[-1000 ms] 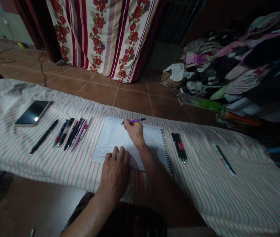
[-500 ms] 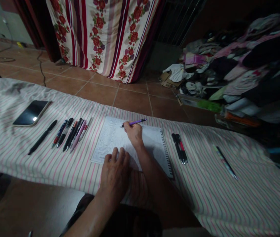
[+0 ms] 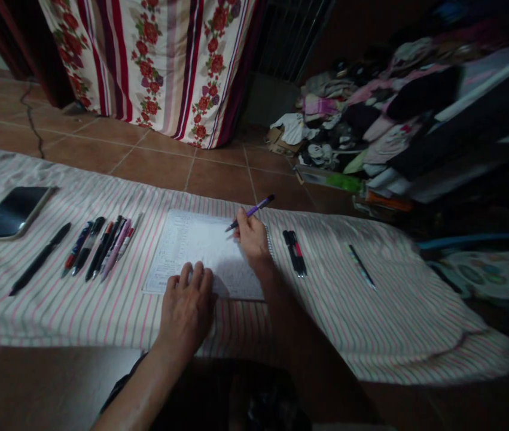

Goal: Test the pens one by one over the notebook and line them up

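The right hand [image 3: 250, 236] is clamped around a purple pen [image 3: 250, 212], its tip at the far right part of the notebook [image 3: 200, 251] page, though I can't tell whether it touches. The left hand [image 3: 186, 305] lies flat and open on the notebook's near edge, gripping nothing. With only two pens [image 3: 294, 253] just right of the notebook and a lone pen [image 3: 360, 266] farther right, against the row of pens [image 3: 99, 246] left of it, I'd judge this under halfway.
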`<state>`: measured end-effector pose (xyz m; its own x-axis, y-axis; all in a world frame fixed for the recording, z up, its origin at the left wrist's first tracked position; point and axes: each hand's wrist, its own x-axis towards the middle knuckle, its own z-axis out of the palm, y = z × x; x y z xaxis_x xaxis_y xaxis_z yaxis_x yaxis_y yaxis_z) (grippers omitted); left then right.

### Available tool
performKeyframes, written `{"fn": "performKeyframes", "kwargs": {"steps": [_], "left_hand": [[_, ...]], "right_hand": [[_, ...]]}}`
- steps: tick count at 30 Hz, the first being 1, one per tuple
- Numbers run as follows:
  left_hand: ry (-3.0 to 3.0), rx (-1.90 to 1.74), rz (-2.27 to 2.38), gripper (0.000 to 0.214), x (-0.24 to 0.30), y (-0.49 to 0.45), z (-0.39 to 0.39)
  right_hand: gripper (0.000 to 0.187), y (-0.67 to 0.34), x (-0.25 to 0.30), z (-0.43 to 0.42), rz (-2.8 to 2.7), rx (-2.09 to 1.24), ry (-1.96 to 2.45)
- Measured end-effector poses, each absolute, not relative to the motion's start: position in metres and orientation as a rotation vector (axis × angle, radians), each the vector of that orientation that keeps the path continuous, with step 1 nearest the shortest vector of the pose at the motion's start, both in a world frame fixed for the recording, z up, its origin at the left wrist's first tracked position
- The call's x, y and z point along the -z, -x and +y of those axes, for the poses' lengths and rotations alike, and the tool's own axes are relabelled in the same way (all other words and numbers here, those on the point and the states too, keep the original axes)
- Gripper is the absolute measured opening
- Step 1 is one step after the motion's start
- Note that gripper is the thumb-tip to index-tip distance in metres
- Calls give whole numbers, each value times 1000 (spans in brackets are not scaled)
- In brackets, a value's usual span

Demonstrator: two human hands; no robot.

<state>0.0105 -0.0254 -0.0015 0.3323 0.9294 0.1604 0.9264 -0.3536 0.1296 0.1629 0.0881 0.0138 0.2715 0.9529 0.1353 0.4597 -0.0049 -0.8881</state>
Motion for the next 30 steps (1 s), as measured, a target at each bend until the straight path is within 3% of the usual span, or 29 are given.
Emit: {"fn": "performKeyframes", "kwargs": {"steps": [5, 9, 18, 22, 26, 30], "left_hand": [[-2587, -397, 1763, 32, -1, -11, -29], [-2571, -446, 1780, 30, -4, -13, -32], [-2404, -728, 2039, 32, -23, 19, -17], [-2241, -605, 2290, 28, -25, 60, -7], [-1960, -468, 2541, 30, -19, 100, -2], [-1880, -386, 2581, 33, -10, 115, 2]], "right_hand": [[44, -267, -51, 37, -1591, -134, 2351], [45, -327, -49, 25, -1788, -60, 2658], [33, -342, -16, 31, -1926, -320, 2487], [24, -342, -18, 29, -1815, -321, 2479], [16, -320, -37, 16, -1654, -92, 2369], [19, -271, -50, -1, -1427, -418, 2041]]}}
